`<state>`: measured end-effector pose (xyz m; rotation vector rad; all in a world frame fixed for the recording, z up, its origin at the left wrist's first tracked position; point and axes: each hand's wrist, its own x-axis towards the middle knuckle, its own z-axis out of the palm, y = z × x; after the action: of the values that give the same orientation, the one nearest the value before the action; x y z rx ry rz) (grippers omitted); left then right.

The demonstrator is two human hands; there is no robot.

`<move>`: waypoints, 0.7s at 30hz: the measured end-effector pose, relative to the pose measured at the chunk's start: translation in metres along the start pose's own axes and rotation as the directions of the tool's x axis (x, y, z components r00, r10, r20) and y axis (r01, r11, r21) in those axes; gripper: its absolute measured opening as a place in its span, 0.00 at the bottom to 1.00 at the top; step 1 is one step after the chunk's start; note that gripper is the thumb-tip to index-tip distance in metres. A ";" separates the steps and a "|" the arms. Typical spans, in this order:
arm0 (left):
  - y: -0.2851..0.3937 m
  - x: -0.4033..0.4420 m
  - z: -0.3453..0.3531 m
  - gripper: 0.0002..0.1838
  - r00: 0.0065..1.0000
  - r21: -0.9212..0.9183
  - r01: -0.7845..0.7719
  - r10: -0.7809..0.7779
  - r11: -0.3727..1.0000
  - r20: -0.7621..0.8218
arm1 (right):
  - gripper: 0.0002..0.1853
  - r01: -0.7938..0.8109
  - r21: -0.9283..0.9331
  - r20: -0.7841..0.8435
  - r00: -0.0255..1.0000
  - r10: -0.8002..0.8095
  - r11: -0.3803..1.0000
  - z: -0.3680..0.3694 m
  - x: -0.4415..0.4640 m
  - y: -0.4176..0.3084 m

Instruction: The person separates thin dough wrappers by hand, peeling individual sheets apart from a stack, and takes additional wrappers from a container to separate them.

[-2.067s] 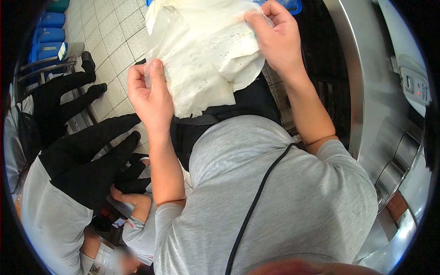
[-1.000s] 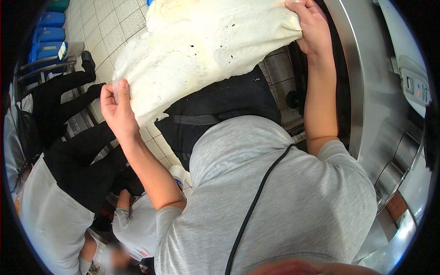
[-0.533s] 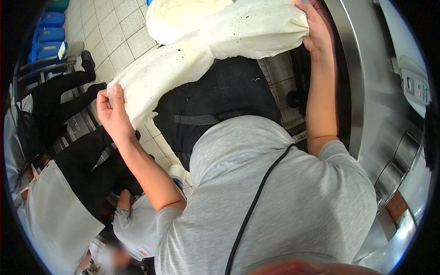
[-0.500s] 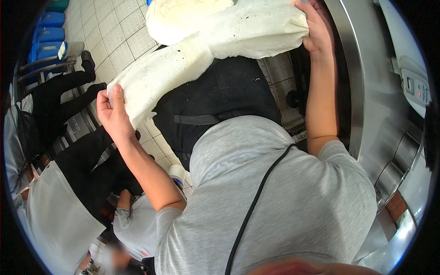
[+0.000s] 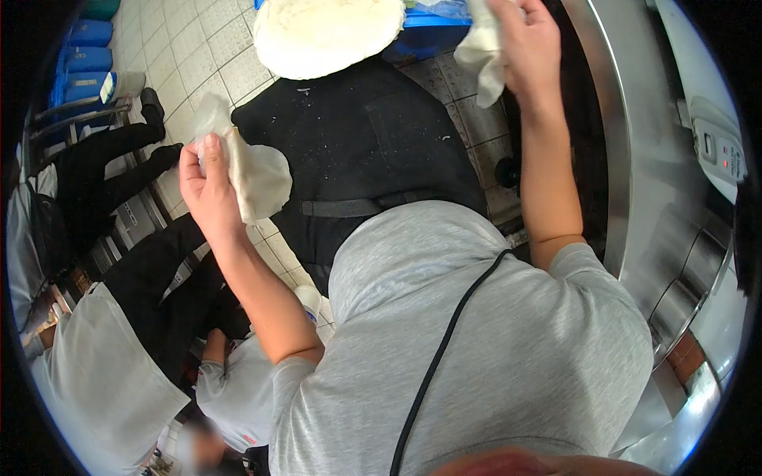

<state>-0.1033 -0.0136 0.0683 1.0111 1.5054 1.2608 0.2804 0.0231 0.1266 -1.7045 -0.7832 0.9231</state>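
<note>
In the head view, my left hand (image 5: 208,190) is closed, its thumb and fingers gripping a torn piece of pale flatbread (image 5: 266,178). That piece hangs limp over my thigh, with a translucent flap (image 5: 210,117) above the thumb. My right hand (image 5: 528,51) is closed on another torn piece (image 5: 482,59), which droops from the fingers near the top edge. Between the hands and farther forward lies a round, cream-coloured flatbread (image 5: 325,36). Its top is cut off by the frame, and I cannot tell how many layers it has.
A blue crate (image 5: 432,36) with clear plastic in it stands behind the round flatbread. Along my right runs a steel counter edge (image 5: 607,103). Co-workers in grey shirts (image 5: 103,373) are close on my left. Blue containers (image 5: 83,59) line the far-left wall above the tiled floor (image 5: 186,47).
The long sheet stretched between my hands has torn into two separate pieces, one in each hand. Both pieces now hang down, uncovering the round flatbread, the blue crate and my dark trousers.
</note>
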 end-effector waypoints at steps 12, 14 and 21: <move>0.003 -0.046 0.077 0.16 0.991 -0.398 -0.068 0.108 0.915 0.079 | 0.30 0.721 0.218 0.592 0.438 -0.676 0.658 0.078 -0.111 0.032; 0.014 -0.047 0.074 0.17 0.987 -0.544 0.110 -0.026 0.832 0.160 | 0.30 0.736 0.202 0.620 0.415 -0.666 0.646 0.077 -0.111 0.031; 0.025 -0.030 0.059 0.12 0.993 -0.302 0.088 -0.060 0.949 0.102 | 0.27 0.771 0.165 0.592 0.421 -0.687 0.615 0.080 -0.118 0.028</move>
<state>-0.0376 -0.0236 0.0922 0.7890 1.2196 1.3274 0.1546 -0.0478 0.1087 -0.9042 -1.8980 0.7622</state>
